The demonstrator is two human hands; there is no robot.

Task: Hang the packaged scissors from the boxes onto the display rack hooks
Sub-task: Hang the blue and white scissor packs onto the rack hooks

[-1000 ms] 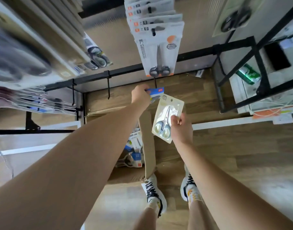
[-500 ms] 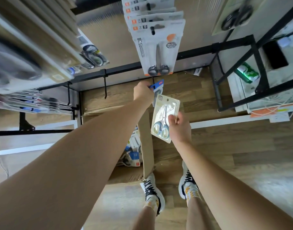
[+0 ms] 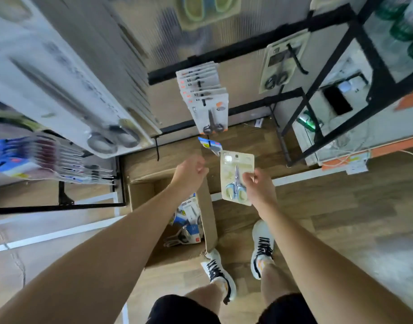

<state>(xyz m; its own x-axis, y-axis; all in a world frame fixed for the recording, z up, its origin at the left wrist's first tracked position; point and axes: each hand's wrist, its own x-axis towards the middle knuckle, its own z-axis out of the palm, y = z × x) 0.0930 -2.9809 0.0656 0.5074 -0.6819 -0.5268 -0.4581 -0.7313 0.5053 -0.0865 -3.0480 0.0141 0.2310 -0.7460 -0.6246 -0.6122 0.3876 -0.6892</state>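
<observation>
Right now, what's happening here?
A person is stocking a display rack with packaged scissors. The right hand grips a cream scissors pack by its edge, not yet hung. The left hand is loosely curled and holds nothing, just below a blue-topped pack hanging on a low hook. An open cardboard box with more packs sits on the floor.

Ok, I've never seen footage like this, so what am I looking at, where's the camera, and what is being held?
There is no robot: a person wears a wide-angle camera on the head, looking down past both arms to their shoes. The right hand pinches a cream packet of small scissors by its edge. The left hand is loosely curled and holds nothing. Just above it a blue-topped packet hangs on a hook. Behind are black rack bars with a row of hung scissor packets. On the wooden floor an open cardboard box holds more packets.
</observation>
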